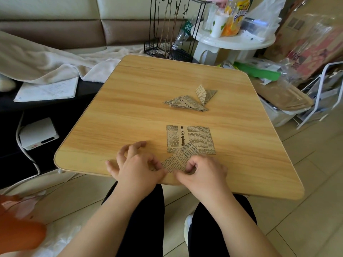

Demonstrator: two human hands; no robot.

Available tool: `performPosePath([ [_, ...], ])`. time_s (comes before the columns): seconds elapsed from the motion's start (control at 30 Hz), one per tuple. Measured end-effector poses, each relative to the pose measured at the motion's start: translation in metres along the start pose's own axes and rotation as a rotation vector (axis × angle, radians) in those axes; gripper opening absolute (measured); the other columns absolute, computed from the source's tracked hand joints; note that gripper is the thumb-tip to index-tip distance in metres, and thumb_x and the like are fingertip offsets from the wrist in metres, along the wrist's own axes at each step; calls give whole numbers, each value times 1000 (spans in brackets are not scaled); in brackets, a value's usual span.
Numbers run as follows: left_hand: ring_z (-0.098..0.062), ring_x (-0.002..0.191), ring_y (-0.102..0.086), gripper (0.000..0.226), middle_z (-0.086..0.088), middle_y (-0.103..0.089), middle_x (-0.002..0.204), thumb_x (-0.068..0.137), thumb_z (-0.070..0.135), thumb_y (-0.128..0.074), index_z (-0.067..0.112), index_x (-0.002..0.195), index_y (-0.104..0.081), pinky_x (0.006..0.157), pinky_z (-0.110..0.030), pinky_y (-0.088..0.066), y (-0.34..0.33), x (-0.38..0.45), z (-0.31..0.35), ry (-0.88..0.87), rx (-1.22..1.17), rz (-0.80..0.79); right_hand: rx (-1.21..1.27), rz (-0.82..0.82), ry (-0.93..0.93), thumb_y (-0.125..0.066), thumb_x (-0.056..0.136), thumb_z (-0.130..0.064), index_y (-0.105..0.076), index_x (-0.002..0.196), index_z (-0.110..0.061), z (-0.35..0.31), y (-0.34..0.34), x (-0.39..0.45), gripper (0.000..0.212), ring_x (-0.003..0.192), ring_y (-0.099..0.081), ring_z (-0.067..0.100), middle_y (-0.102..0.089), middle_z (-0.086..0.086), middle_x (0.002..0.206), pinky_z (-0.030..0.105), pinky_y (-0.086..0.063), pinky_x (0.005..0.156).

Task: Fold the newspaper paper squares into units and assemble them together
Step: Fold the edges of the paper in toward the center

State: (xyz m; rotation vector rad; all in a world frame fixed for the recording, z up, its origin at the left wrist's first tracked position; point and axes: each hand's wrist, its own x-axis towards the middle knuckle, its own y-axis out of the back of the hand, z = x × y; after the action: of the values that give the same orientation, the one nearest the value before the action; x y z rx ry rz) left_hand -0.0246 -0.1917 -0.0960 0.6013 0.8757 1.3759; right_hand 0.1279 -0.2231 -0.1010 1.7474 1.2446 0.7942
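Newsprint paper [176, 162] lies at the near edge of the bench [130, 108], pinched by the left hand [137, 171] and right hand [202, 171]. Line up the edges first, then press the fold flat. Two folded units [189, 101] wait farther back.

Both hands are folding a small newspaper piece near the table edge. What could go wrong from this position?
1. The small folded newspaper piece, pinched by the left hand and right hand, lies close to the near edge of the light wooden table; it may slip off.
2. It overlaps the flat square newspaper sheet, so pressing a crease could drag or wrinkle that sheet.
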Motion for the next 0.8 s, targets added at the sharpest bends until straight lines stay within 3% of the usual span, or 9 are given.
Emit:
performPosePath([
  [0.3,-12,134,-8,18,24,-33,136,64,45,-77,36,63,-61,110,-53,-3,0,-1,-2,-6,-29,10,-32,-26,-122,-70,70,-54,-57,64,-22,30,22,-1,34,93,-40,14,-50,-17,82,33,-20,79],
  [0.5,-12,134,-9,19,24,-33,136,64,44,-78,37,61,-61,110,-53,-2,0,-1,-3,-6,-35,11,-18,-30,-141,-76,67,-49,-53,62,-27,49,37,-2,32,97,-46,16,-48,-15,80,36,-31,90],
  [0.6,-13,134,-9,20,24,-33,135,63,45,-78,37,60,-60,110,-54,-3,0,-1,-1,0,-31,2,73,90,113,-76,65,-44,-58,77,-36,63,38,-5,23,102,-50,15,-53,-19,92,42,-38,91],
  [0.67,-13,134,-9,21,24,-33,134,63,45,-78,37,59,-60,110,-54,-4,2,-1,0,-3,-27,-7,94,8,316,-63,69,-54,-63,105,-41,65,40,-10,39,120,-42,6,-52,-26,119,41,-33,103],
  [0.73,-14,134,-9,19,24,-33,135,65,43,-78,38,60,-60,110,-54,-5,4,-1,1,-11,-22,-15,13,-131,417,-49,74,-62,-50,128,-46,65,36,-14,56,138,-22,0,-37,-33,140,39,-17,113],
  [0.8,-13,134,-9,15,24,-33,136,68,36,-76,40,63,-62,110,-53,-2,4,-1,1,-24,-41,6,-68,-148,497,-46,77,-55,-46,129,-46,66,28,-19,53,140,-21,1,-38,-31,140,38,-14,112],
])
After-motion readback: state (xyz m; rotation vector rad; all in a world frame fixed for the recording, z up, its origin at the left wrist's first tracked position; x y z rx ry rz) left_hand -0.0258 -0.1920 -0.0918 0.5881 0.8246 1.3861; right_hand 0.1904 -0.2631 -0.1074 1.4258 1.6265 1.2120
